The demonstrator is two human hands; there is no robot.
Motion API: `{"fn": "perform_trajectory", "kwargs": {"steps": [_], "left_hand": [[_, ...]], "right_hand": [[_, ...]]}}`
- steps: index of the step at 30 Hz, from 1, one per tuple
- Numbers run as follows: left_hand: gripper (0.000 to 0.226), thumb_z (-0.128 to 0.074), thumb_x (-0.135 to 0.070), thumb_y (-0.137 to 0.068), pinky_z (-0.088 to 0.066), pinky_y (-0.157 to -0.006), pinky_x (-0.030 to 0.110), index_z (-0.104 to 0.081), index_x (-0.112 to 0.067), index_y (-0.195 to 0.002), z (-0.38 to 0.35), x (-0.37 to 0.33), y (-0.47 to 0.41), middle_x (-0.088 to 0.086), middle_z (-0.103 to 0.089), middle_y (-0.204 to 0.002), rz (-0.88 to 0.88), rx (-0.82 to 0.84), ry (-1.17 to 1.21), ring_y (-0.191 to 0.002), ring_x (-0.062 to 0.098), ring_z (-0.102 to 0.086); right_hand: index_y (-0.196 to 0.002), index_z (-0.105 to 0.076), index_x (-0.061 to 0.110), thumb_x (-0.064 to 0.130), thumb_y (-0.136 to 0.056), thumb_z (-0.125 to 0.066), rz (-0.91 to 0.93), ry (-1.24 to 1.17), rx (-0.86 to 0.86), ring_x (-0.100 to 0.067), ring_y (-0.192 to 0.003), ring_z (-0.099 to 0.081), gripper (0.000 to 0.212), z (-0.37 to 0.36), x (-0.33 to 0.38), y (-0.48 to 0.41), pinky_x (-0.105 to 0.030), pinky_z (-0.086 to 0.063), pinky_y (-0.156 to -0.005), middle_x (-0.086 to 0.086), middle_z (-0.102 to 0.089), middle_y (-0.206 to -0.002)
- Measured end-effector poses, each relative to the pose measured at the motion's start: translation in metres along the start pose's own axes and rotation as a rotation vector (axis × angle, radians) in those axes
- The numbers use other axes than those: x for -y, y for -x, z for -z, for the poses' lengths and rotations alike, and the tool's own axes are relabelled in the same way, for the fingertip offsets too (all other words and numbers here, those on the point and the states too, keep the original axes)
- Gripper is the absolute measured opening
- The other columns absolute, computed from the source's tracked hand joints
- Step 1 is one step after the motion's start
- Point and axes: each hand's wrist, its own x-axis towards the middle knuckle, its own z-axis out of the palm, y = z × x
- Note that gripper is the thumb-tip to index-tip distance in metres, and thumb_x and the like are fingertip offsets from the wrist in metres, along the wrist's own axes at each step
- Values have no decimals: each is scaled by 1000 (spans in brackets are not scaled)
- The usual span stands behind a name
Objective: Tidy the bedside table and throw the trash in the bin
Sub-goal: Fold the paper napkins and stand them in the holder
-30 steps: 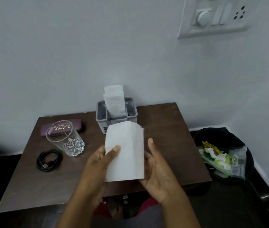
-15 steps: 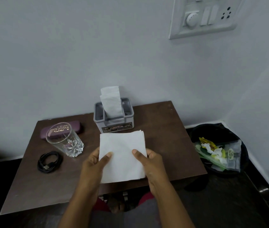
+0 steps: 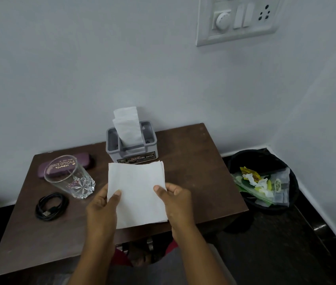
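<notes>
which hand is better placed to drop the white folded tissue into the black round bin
Right, probably. The right hand pinches the white folded tissue at the edge nearer the black round bin, which stands right of the brown wooden table. The left hand holds the far edge.

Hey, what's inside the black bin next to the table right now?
The black bin holds clear plastic bags, a yellow wrapper and crumpled white scraps. Whatever lies beneath them is covered.
</notes>
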Motion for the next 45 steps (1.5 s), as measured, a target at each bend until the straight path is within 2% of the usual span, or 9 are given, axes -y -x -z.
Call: {"fn": "perform_trajectory", "kwargs": {"steps": [6, 11, 16, 24, 32, 36, 38, 41, 45], "left_hand": [[37, -48, -3, -94, -58, -74, 24, -58, -17, -127, -15, 7, 5, 2, -70, -111, -194, 10, -143, -95, 15, -68], [41, -50, -10, -95, -52, -83, 24, -52, -25, -133, -29, 9, 15, -6, -67, -116, -348, 21, -265, -98, -2, -64], [38, -50, -21, -95, -54, -82, 36, -53, -28, -132, -32, 9, 16, -6, -72, -101, -369, 66, -273, -93, 7, -67], [32, -50, -18, -95, -42, -56, 8, -66, -41, -111, -37, 6, 21, 0, -59, -72, -332, 73, -163, -63, -3, -49], [52, -48, -3, -94, -43, -61, 10, -40, -30, -137, -37, 6, 20, -9, -63, -74, -468, 83, -373, -70, -6, -58], [48, -49, -4, -95, -43, -56, 13, -59, -50, -104, -38, 6, 19, -4, -65, -68, -521, 117, -387, -69, -2, -60], [41, -49, -6, -95, -45, -59, 13, -58, -46, -102, -38, 6, 19, -9, -68, -75, -475, 168, -362, -72, -3, -63], [41, -44, -19, -98, -47, -99, 30, -43, -34, -136, -37, 10, 17, 2, -65, -123, -375, 289, -332, -115, 8, -59], [60, -36, -32, -85, 7, -117, 15, -11, -42, -139, -36, 16, 15, -8, -15, -157, -391, 438, -447, -147, 7, -4]], "right_hand": [[-97, -73, 15, 20, -91, -59, 312, 314, -144, -5, -75, -67, 15, -15, 0, 7, -25, -57, -70, 9, -72, -83], [-111, -69, 17, 22, -95, -51, 455, 350, -161, -2, -85, -67, 24, -30, 4, 20, -9, -51, -72, 5, -73, -98], [-113, -69, 24, 18, -94, -53, 469, 253, -92, 7, -86, -65, 25, -36, 6, 29, -10, -50, -75, 14, -71, -90], [-109, -70, 27, 15, -93, -55, 461, 180, -72, 8, -84, -66, 25, -38, 5, 30, -11, -51, -74, 16, -73, -88], [-94, -64, 48, 15, -93, -55, 437, 167, -41, 10, -82, -66, 34, -37, 10, 31, -8, -48, -72, 32, -67, -73], [-105, -71, 34, 28, -92, -57, 376, 101, 16, 3, -89, -68, 20, -37, 10, 28, -19, -54, -82, 14, -74, -91], [-111, -70, 24, 33, -88, -62, 329, 32, 51, -3, -92, -69, 26, -36, 11, 27, -27, -55, -86, 6, -75, -95], [-101, -74, 22, 30, -86, -66, 265, -85, 76, -12, -90, -71, 19, -32, 13, 25, -30, -56, -84, 0, -76, -91], [-93, -75, 18, 23, -86, -66, 158, -203, 62, -15, -88, -72, 13, -24, 17, 19, -33, -56, -84, -2, -76, -89]]}}
